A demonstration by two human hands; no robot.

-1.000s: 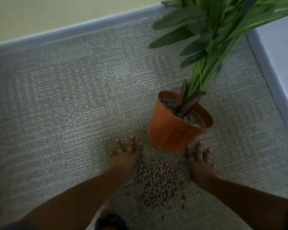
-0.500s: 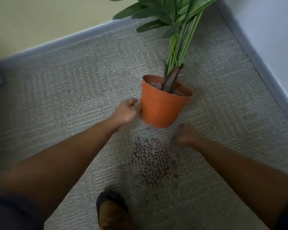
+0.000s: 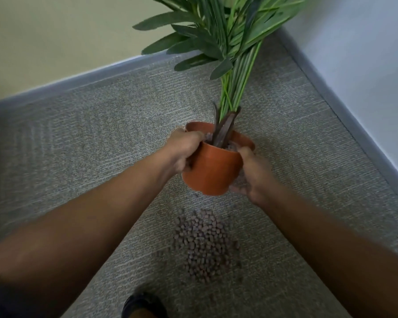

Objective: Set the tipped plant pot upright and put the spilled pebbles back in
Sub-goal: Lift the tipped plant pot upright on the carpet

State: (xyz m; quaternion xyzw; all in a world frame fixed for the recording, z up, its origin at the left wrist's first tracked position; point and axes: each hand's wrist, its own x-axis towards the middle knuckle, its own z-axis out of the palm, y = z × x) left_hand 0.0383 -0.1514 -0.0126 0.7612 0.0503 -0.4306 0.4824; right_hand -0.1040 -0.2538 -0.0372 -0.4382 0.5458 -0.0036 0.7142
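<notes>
Pot [image 3: 213, 172], one, orange, with one leafy plant [image 3: 225, 42], sits between two hands on the carpet [image 3: 101, 138] near the room's corner. One heap of pebbles [image 3: 202, 244], too many to count, lies just in front of it. Left hand [image 3: 184, 150] grips the rim, fingers curled; right hand [image 3: 251, 173] clasps the opposite side. Both forearms reach forward. One dark shoe [image 3: 143, 305] shows below.

Plant pot [image 3: 213, 171] mid-floor on the carpet [image 3: 78, 145], clasped between 2 hands: left hand [image 3: 182, 150] on its left side, right hand [image 3: 251, 173] on its right. Stems [image 3: 234, 88] rising from inside, leaning toward the far-right corner. Spilled pebbles [image 3: 202, 244] heaped nearer, just before the pot. Shoe [image 3: 143, 305] nearest, bottom edge. Walls behind and right.
</notes>
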